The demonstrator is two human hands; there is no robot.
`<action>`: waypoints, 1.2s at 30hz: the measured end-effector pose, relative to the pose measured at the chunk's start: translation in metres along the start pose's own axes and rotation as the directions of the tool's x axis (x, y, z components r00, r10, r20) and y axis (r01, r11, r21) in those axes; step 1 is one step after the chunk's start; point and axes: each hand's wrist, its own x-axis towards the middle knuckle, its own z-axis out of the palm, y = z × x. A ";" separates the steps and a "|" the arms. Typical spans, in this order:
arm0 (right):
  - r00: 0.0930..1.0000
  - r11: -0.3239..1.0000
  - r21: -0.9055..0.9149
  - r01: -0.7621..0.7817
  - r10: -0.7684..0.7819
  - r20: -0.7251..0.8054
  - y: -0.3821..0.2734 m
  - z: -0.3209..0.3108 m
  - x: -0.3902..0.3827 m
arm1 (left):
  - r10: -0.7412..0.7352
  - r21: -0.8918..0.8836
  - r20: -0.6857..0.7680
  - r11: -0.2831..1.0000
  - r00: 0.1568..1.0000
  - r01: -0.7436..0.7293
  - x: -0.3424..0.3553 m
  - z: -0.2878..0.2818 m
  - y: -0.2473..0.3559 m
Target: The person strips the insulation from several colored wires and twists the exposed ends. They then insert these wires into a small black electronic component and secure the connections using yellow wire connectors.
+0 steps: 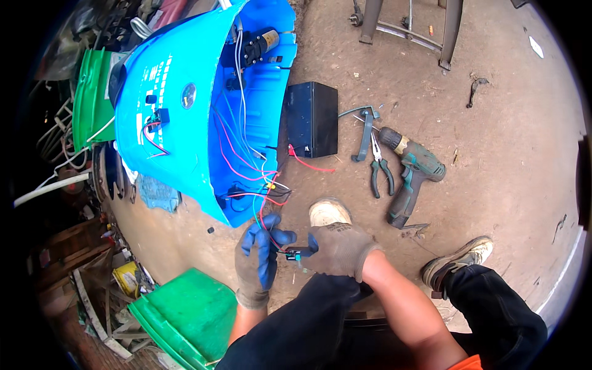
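My right hand (338, 251), in a grey-brown glove with blue fingertips, pinches a small black electrical part (296, 253) with a green piece on its lower side. Just left of it, my left hand (258, 259), gloved alike, has its fingers curled round thin red, green and dark wires (265, 223). These run from the black part up to the open side of a blue plastic housing (176, 111). Inside that housing sit a black pump-like motor (259, 48) and loose red, white and blue wires. A black box-shaped battery (313, 120) stands against it, with a red wire at its corner.
On the dirt floor right of the battery lie a metal bracket (365, 137), pliers (381, 174) and a cordless drill (412, 176). Metal stand legs (453, 31) rise at the top. A green plastic piece (185, 317) is at lower left, by scrap and a yellow container (126, 279).
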 end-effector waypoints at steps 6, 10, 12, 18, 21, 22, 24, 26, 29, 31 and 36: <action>0.905 0.937 0.294 0.189 -0.050 -0.422 -0.001 -0.015 -0.012 | -0.015 -0.292 0.028 0.956 1.000 0.022 0.002 -0.008 -0.010; 0.712 0.950 0.154 0.271 -0.091 -0.696 -0.028 -0.028 -0.016 | -0.017 -0.264 0.032 0.964 0.999 0.025 0.004 -0.005 -0.010; 0.613 0.952 -0.155 0.263 -0.288 -0.736 -0.032 -0.030 -0.002 | -0.024 -0.286 0.037 0.958 0.999 0.033 0.004 -0.003 -0.009; 0.649 0.909 -0.407 0.087 -0.362 -0.669 -0.049 -0.049 0.004 | -0.017 -0.285 0.053 0.958 0.998 0.031 0.006 -0.009 -0.011; 0.580 0.871 -0.489 0.040 -0.419 -0.699 -0.052 -0.074 0.001 | -0.043 -0.250 0.054 0.967 0.998 0.056 0.005 -0.014 -0.012; 0.606 0.853 -0.522 0.001 -0.416 -0.679 -0.059 -0.082 0.000 | -0.055 -0.233 0.055 0.970 0.997 0.067 0.005 -0.017 -0.013; 0.578 0.805 -0.592 0.048 -0.506 -0.641 -0.070 -0.096 0.008 | -0.063 -0.248 0.096 0.965 0.993 0.085 0.004 -0.021 -0.013; 0.515 0.741 -0.660 0.124 -0.616 -0.596 -0.071 -0.110 0.024 | -0.084 -0.219 0.108 0.970 0.991 0.106 0.003 -0.021 -0.013; 0.448 0.737 -0.657 0.159 -0.647 -0.617 -0.063 -0.114 0.047 | -0.112 -0.175 0.096 0.976 0.989 0.127 0.005 -0.018 -0.013; 0.580 0.855 -0.504 0.124 -0.474 -0.662 -0.068 -0.111 0.040 | -0.116 -0.220 0.097 0.966 0.989 0.135 0.005 -0.021 -0.016; 0.641 0.986 -0.164 0.038 -0.150 -0.753 -0.044 -0.084 0.018 | -0.098 -0.271 0.159 0.953 0.982 0.138 0.008 -0.030 -0.022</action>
